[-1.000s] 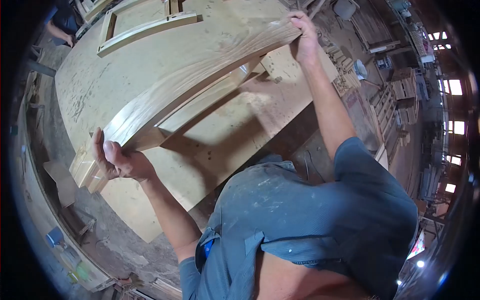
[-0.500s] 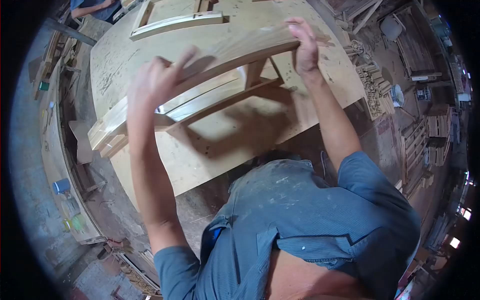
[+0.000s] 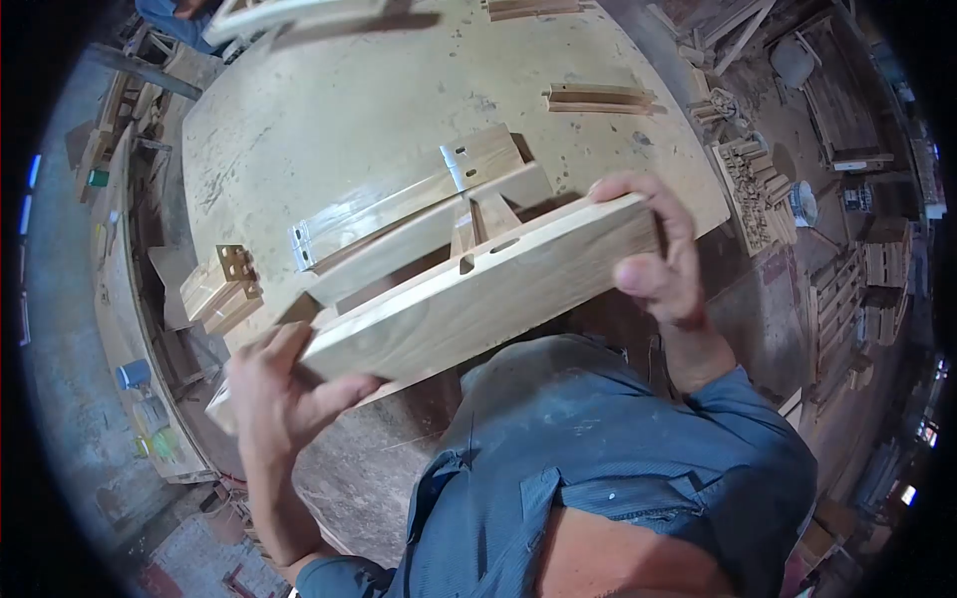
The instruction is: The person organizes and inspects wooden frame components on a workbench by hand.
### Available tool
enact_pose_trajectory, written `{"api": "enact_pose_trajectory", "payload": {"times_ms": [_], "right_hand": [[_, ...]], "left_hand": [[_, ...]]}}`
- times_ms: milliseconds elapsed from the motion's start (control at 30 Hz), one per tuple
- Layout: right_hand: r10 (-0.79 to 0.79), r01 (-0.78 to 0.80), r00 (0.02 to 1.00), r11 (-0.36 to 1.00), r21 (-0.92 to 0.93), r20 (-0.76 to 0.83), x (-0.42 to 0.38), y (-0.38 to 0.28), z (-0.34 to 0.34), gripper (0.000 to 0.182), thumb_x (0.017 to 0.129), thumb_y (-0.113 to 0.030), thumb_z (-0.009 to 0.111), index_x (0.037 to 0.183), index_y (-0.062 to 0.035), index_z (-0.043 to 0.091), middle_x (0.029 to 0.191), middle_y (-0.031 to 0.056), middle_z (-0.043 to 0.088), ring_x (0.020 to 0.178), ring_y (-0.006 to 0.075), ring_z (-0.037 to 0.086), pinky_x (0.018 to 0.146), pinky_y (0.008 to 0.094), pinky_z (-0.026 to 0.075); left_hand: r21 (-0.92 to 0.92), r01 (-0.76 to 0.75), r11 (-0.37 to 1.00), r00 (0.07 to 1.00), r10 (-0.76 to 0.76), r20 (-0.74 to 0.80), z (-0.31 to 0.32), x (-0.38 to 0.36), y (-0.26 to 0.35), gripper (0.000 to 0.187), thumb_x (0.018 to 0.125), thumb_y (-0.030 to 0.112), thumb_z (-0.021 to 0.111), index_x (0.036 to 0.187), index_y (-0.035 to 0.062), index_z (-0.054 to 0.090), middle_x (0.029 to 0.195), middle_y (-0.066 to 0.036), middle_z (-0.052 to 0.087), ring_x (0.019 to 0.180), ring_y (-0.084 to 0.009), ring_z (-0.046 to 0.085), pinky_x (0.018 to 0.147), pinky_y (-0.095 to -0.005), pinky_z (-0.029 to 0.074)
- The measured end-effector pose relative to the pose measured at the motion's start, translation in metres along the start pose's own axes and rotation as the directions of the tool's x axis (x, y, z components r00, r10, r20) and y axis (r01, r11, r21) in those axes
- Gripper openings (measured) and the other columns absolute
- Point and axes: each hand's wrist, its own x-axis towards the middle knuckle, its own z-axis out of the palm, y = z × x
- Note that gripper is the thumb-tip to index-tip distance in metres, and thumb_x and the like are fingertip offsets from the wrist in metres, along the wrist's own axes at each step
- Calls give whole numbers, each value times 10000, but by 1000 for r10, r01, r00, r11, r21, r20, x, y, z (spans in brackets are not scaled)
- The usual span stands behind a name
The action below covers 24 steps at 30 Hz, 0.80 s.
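A pale wooden frame (image 3: 478, 289) is tilted up at the table's near edge, its broad near board facing me, with slots cut in the upper edge. My left hand (image 3: 289, 389) grips the left end of that board, thumb on the near face. Around its right end my right hand (image 3: 663, 249) is closed, fingers over the top and thumb on the face. Crosspieces (image 3: 483, 221) run back from the board. Just beyond lie wooden pieces (image 3: 399, 204) with slots near their ends.
The large worktable (image 3: 329, 130) carries slotted wood blocks (image 3: 221, 289) at left and thin wood strips (image 3: 603, 98) at far right. Another frame (image 3: 299, 14) is at the far edge, near another person's sleeve (image 3: 174, 22). Wood offcuts (image 3: 763, 189) are piled on the right.
The frame has come toward me and turned, its broad board now facing me. Both hands have moved lower and nearer on its ends. The far frame has shifted up and left.
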Motion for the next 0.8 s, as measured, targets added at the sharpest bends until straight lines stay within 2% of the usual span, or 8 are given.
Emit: {"api": "enact_pose_trajectory", "payload": {"times_ms": [200,333,400,467,567,667,733,800], "right_hand": [[-221,241,967,956,-169,128,122,14,14,673,777,-313,774,1341,-31,540,1102,118,631,1029,197,605,901,317,482],[-13,61,995,848,-527,95,213,82,-57,659,885,-374,712,1435,-85,494,1229,125,602,1117,230,596,975,362,476],[67,-190,981,543,-818,-184,231,128,-130,685,862,-383,723,1425,-68,493,1271,133,596,1192,234,565,1017,353,443],[-67,59,996,-3,-998,59,218,175,-196,637,851,-330,705,1384,-36,517,1268,184,609,1191,336,580,1024,408,444],[88,73,995,-272,-960,51,197,233,-257,578,827,-290,695,1318,-15,560,1236,206,628,1152,411,585,997,450,456],[411,-224,870,-162,-961,-272,206,196,-208,510,857,-254,655,1310,-38,558,1315,173,602,1255,401,528,1048,468,412],[425,-222,866,-144,-964,-263,200,195,-209,462,863,-256,668,1257,-28,586,1242,168,637,1173,374,584,977,454,461],[431,-220,868,-111,-969,-246,193,193,-209,416,869,-257,680,1204,-18,615,1170,164,671,1091,346,640,907,441,510]], "left_hand": [[116,11,993,990,6,-144,-19,82,-68,819,679,810,678,820,4,681,671,-92,631,543,-186,603,524,-371,472],[407,-59,912,935,194,-299,57,167,-163,683,705,738,696,699,68,561,631,-93,565,594,-265,600,595,-385,457],[435,-19,900,935,170,-310,100,202,-208,671,709,738,692,679,83,551,636,-93,571,623,-291,593,627,-381,462],[452,-11,892,902,204,-381,141,228,-254,662,728,733,677,650,88,549,645,-83,586,655,-289,612,663,-399,474],[526,98,845,928,114,-355,172,264,-290,585,791,640,696,955,79,671,873,-156,645,784,-328,635,671,-440,494],[221,195,956,948,-126,-291,186,274,-251,660,826,541,715,1280,73,615,1084,-192,645,943,-371,653,807,-477,514],[-90,44,995,995,-36,96,191,246,-189,786,778,624,713,1341,95,568,1167,-213,620,1014,-341,644,867,-455,503],[71,-152,986,986,147,74,237,192,-149,1092,618,753,751,1402,44,475,1244,-203,569,1179,-369,528,1053,-545,330]]}}
